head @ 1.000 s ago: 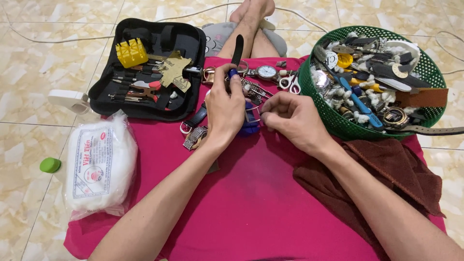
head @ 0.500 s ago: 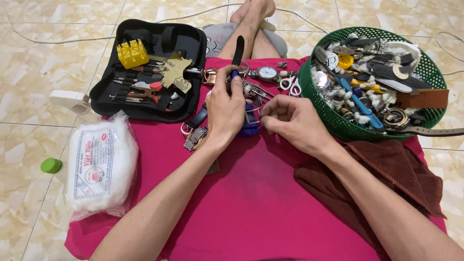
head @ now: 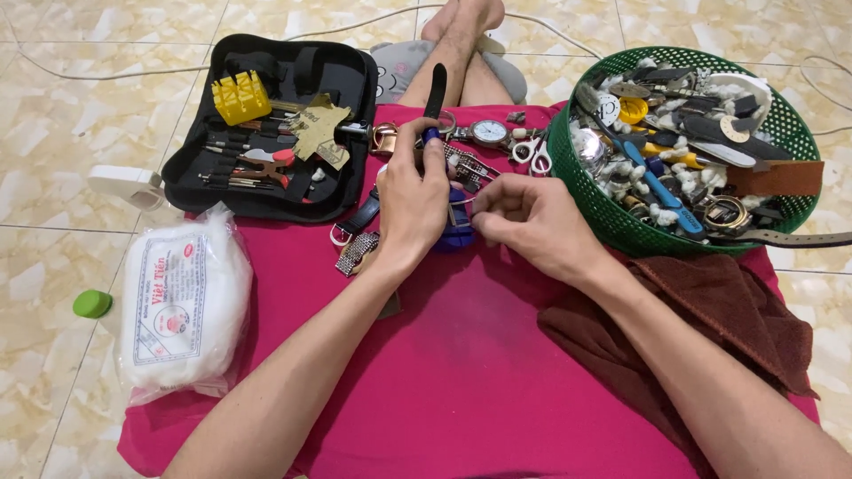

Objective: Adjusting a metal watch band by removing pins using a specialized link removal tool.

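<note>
1. Blue watch holder (head: pixel 458 229) was seen on the pink cloth (head: pixel 461 372), just left of the green basket (head: pixel 621 232), between the two hands.
2. It was partly covered by the left hand (head: pixel 410 202), whose fingers were curled narrowly about a blue-tipped tool (head: pixel 432 98) with a black handle standing up behind the holder.
3. The right hand (head: pixel 525 222) was held just right of the holder, its thumb and forefinger pinched narrowly on something small; what was pinched could not be told.
4. A metal watch bracelet (head: pixel 472 168) lay just behind the holder, touching the fingers.
5. A silver wristwatch (head: pixel 489 133) and small scissors (head: pixel 531 154) lay between the holder and the basket's far rim.
6. The basket was filled with straps, tools and white tufts.
7. An open black tool case (head: pixel 346 84), with a yellow block (head: pixel 240 97) inside, lay well left of the basket.
8. A soft white package (head: pixel 182 302) with a printed red-and-blue label was seen far left of the basket, a green cap (head: pixel 91 303) beside it.
9. A brown towel (head: pixel 710 328) lay just below the basket.
</note>
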